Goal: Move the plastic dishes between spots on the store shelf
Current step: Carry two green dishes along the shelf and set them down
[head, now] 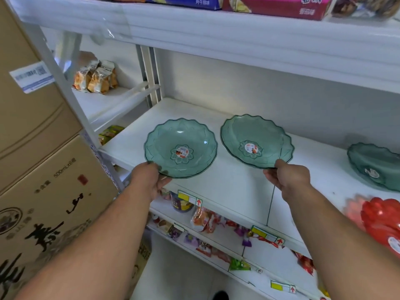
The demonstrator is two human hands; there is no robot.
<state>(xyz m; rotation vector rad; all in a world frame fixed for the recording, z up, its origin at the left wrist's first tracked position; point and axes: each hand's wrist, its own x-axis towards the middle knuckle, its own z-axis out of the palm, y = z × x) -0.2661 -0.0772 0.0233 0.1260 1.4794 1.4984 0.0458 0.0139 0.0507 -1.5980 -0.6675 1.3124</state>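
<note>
Two see-through green plastic dishes with scalloped rims and a round sticker in the middle are over the white middle shelf (236, 185). My left hand (149, 180) grips the near rim of the left dish (180, 148), which lies about level over the shelf's front left part. My right hand (287, 178) pinches the near rim of the right dish (256, 140), which is tilted up toward me. Whether either dish touches the shelf I cannot tell.
A third green dish (374, 165) sits at the shelf's right end, with red dishes (383, 219) in front of it. Stacked cardboard boxes (43, 169) stand at the left. Snack packets (97, 77) lie on the side shelf; candy fills the lower shelf (216, 234).
</note>
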